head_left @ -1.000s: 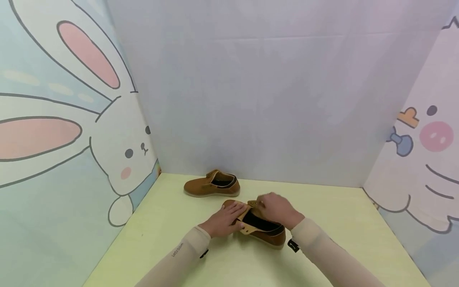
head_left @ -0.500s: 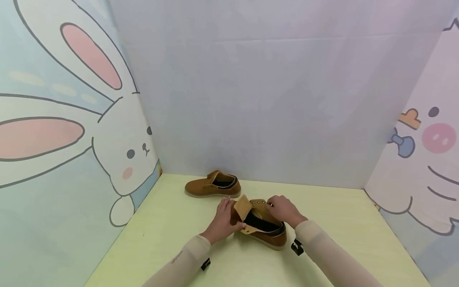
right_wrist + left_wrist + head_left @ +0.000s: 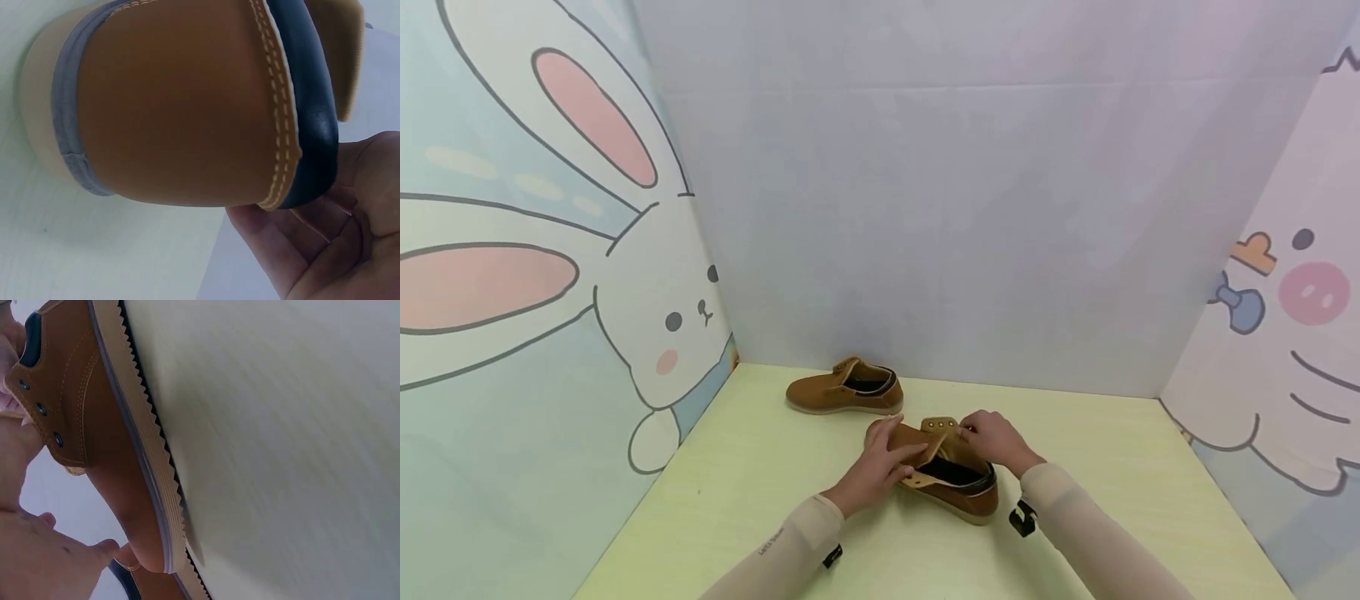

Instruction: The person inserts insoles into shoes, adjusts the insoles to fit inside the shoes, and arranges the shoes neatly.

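Note:
A brown lace-less shoe [image 3: 977, 505] with a black lining sits on the table, toe pointing to the far left. My left hand [image 3: 872, 473] lies over its front, fingers spread. One finger reaches onto the tongue [image 3: 931, 451], the thumb is at the near eyelet flap [image 3: 917, 481], and in the left wrist view a fingertip [image 3: 107, 549] is by the toe. On the far side, my right hand [image 3: 996, 442] pinches the upper edge behind the raised far eyelet flap [image 3: 938, 425]. The heel [image 3: 181, 106] fills much of the right wrist view.
A matching brown shoe [image 3: 816, 392] stands farther back on the pale yellow table [image 3: 760, 467], toe to the left. A grey curtain-like wall [image 3: 940, 233] closes off the back. Cartoon-printed panels [image 3: 647, 350] flank both sides.
The tongue, first folded forward under my left hand, then upright, now leans back toward the shoe's opening. My right hand has shifted slightly back along the far edge from the eyelet flap.

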The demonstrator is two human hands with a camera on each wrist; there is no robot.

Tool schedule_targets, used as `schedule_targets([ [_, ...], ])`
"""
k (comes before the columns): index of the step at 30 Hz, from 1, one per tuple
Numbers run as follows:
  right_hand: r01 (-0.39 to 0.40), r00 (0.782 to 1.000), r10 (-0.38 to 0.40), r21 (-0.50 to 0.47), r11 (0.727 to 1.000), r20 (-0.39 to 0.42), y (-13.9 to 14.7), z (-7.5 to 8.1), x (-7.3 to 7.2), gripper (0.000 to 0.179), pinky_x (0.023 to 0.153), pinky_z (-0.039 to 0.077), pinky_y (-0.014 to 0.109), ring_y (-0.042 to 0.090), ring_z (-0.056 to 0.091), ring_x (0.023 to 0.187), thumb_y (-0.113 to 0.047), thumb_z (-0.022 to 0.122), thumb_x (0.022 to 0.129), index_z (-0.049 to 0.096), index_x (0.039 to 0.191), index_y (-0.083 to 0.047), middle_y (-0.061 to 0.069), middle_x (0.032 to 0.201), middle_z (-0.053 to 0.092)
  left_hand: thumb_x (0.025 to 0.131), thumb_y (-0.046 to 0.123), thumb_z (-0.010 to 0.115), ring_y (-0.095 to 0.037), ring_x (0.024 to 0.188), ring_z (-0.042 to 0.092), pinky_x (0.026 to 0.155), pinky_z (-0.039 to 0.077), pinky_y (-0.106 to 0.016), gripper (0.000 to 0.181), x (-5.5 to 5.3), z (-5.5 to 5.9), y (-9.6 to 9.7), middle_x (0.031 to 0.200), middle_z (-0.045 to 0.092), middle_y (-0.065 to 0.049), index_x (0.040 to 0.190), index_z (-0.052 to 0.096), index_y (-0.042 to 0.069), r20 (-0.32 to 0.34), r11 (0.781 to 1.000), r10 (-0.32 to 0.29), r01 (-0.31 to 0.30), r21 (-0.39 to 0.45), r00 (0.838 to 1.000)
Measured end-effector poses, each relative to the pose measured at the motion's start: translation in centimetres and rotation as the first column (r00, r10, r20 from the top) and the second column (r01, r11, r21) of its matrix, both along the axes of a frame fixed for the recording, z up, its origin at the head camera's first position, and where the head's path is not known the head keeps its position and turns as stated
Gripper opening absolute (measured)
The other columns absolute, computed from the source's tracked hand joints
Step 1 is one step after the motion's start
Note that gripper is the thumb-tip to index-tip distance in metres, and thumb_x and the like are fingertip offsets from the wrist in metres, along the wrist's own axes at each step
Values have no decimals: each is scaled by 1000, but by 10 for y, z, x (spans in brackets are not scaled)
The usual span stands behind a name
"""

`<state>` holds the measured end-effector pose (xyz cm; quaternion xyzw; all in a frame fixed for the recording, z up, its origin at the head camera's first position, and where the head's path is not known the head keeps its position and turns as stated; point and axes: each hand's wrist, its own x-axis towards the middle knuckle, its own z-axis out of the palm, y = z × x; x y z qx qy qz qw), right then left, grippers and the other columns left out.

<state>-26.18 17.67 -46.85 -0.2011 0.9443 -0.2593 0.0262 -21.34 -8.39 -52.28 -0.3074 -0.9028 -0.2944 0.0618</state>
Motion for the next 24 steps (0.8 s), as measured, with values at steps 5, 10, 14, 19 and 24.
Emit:
schedule_targets([
  [5,23,1000,-23,-1,1000,2,1,-2,1,15,58,43,32,12,50,58,-13,66,100,79,95,-9,-4,75,65,104,23,57,-41,151,12,110,40,-55,40,2,1,5,167,13,-11,143,61,32,-53,996,-14,10,-90,999],
  [10,11,1000,-11,-8,1000,-13,2,-2,2,15,60,45,33,12,50,60,-14,65,100,79,94,-10,-4,78,67,105,16,58,-39,152,14,111,38,-55,43,3,1,7,167,13,-10,144,60,33,-61,990,-12,3,-144,998],
  [14,15,1000,-15,-19,1000,-4,1,0,4,14,62,49,35,12,55,63,-13,66,100,79,97,-10,-3,82,70,108,23,52,-37,153,11,114,33,-58,41,-1,5,5,168,13,-8,147,56,32,26,990,-41,44,-131,999],
  [19,94,995,-95,-24,995,-9,-5,6,15,16,61,54,35,12,63,69,-16,67,99,75,111,-8,2,89,72,99,46,64,-33,155,0,112,30,-65,73,-16,17,-6,170,4,-1,161,29,33,249,985,-149,166,-51,957],
  [24,194,979,-193,21,981,-62,-16,15,33,21,45,41,30,12,51,51,-26,64,101,74,92,-10,-1,66,61,73,42,92,-28,155,2,113,32,-61,127,-35,27,-3,170,0,-1,165,5,32,271,964,-207,243,-105,940],
])
